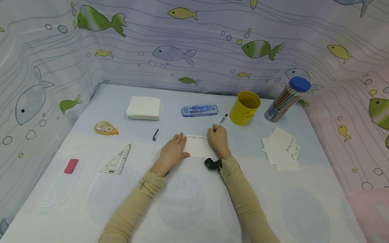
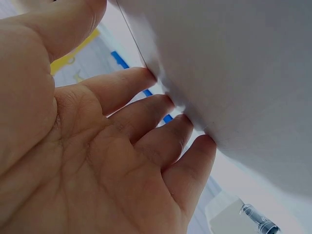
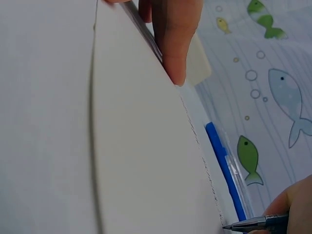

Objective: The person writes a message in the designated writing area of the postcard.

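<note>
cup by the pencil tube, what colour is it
Yellow; the cup shows best in the head view.

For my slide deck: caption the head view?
Right hand writes with a pen on a card steadied by the left hand.

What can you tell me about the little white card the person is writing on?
The card is a small white rectangle of plain paper, lying flat on the table in front of the person. One line of small dark writing runs along its far edge. The left hand rests flat on its left side, fingertips touching it. The right hand holds a pen whose tip meets the card at the end of the writing.
</note>
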The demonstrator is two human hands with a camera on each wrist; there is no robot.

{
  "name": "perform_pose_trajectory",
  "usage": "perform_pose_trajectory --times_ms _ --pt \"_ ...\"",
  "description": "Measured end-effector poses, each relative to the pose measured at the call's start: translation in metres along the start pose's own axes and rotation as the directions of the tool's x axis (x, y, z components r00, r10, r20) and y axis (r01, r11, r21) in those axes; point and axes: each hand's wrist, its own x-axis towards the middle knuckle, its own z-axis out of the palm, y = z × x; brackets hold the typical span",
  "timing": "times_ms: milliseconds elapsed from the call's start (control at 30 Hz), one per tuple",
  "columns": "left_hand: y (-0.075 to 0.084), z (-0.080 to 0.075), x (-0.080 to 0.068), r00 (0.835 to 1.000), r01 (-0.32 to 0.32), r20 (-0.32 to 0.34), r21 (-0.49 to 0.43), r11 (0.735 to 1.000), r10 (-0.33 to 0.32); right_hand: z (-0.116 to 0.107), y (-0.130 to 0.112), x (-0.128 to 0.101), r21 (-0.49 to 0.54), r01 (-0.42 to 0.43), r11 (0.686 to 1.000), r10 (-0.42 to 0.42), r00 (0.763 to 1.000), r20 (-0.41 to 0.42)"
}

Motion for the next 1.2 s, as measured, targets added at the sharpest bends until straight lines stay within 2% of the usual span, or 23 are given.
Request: perform_pose_trajectory --times_ms 167,367,600,833,1067,1200 --pt "-0.0011 0.0001 -0.0011 1.0 -0.001 -0.003 -0.002 1.0 0.001 -0.0001 0.0027 -0.0005 0.11 -0.005 0.994 0.008 1.0 -0.024" --pt "-0.0008 0.0014 -0.0001 1.0 -0.005 -0.005 0.005 1.0 0.005 -0.0034 0.0044 -0.0011 0.244 -0.057 0.968 0.065 0.998 -0.024" --pt "-0.0001 0.0 -0.0015 1.0 -0.011 -0.007 0.015 1.0 0.011 -0.0049 0.0034 -0.0016 0.277 -0.07 0.958 0.072 0.997 0.004" --pt "0.0009 -0.002 -0.0016 1.0 -0.012 -0.008 0.003 1.0 0.012 -0.0046 0.0017 -0.0007 0.329 -0.084 0.941 0.092 0.996 -0.01" --pt "0.0014 -0.0029 -0.0016 1.0 -0.001 0.001 -0.007 1.0 0.001 -0.0044 0.0016 0.0003 0.397 -0.117 0.91 0.144 0.989 -0.039" --pt "0.0015 -0.0032 -0.0016 1.0 -0.001 0.002 -0.01 1.0 0.001 -0.0069 -0.0003 -0.0019 0.455 -0.145 0.879 0.176 0.984 -0.026"
